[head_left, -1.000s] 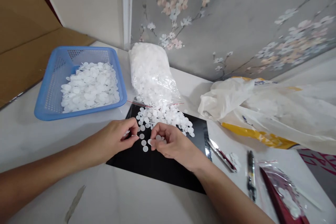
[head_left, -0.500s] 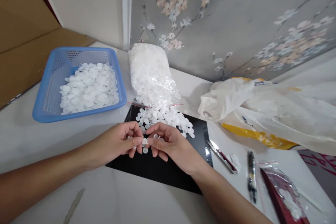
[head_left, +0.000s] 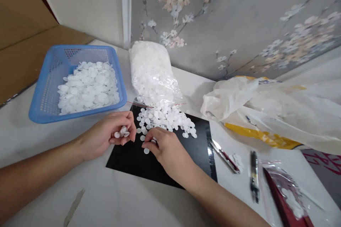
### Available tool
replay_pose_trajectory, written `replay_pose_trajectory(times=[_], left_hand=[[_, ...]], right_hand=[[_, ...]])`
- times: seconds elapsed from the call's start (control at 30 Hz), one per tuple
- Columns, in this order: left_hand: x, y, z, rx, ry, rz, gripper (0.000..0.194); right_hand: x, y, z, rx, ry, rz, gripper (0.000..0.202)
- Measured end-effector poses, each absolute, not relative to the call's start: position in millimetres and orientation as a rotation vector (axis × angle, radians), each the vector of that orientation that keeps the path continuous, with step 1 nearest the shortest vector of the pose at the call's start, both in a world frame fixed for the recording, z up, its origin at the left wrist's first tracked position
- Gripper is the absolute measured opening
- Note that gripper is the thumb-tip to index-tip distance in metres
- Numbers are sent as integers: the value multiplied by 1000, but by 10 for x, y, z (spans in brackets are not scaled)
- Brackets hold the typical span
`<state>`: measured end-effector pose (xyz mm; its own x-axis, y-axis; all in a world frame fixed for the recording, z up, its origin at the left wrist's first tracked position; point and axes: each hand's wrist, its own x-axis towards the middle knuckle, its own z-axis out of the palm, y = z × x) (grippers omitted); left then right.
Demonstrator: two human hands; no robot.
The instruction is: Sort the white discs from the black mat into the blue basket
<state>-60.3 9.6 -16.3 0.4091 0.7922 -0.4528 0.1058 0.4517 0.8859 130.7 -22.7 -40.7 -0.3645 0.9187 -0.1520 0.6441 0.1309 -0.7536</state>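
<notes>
Several small white discs (head_left: 122, 132) lie in the curled fingers of my left hand (head_left: 112, 133), between the blue basket and the black sheet (head_left: 128, 159). My right hand (head_left: 167, 149) is over the sheet with thumb and forefinger nearly pinched together. White shows between its fingers, seemingly discs, partly hidden. A single disc (head_left: 146, 151) rests on the sheet just below those fingertips. Behind my hands, a loose pile of the same discs (head_left: 167, 118) spreads from the mouth of a full clear zip bag (head_left: 151, 71).
At the left stands a blue plastic basket (head_left: 80, 114) heaped with white discs. To the right are a white and yellow plastic bag (head_left: 247, 113), a craft knife (head_left: 225, 158), a pen (head_left: 254, 177) and a small zip bag (head_left: 287, 191) with discs over something dark red.
My hands have come apart. My left hand has moved left and up toward the basket, its discs now showing. My right hand has shifted slightly and its fingers have curled in.
</notes>
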Motion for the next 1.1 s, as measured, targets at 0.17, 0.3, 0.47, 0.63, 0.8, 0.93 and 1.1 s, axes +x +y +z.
replay_pose_trajectory(times=[0.17, 0.3, 0.47, 0.63, 0.8, 0.93, 1.1], left_hand=[[-550, 33, -229, 1674, 1291, 440, 21], [-492, -52, -276, 2047, 1416, 232, 8], [-433, -76, -290, 2077, 1439, 183, 8], [-481, -32, -285, 2067, 1363, 153, 9], [-571, -3, -189, 1687, 1206, 328, 14], [-540, -31, -163, 1390, 1061, 339, 7], [-435, -136, -276, 1844, 1200, 161, 7]], right_hand=[[1387, -229, -390, -1442, -2132, 1050, 12], [1538, -254, -401, -1355, -2224, 977, 13], [1640, -247, -390, -1277, -2230, 1070, 14], [1542, -232, -406, -1398, -2201, 991, 12], [1459, -213, -442, -1466, -2330, 922, 7], [1528, -210, -399, -1442, -2366, 946, 7], [1709, -221, -291, -1257, -2546, 1022, 14]])
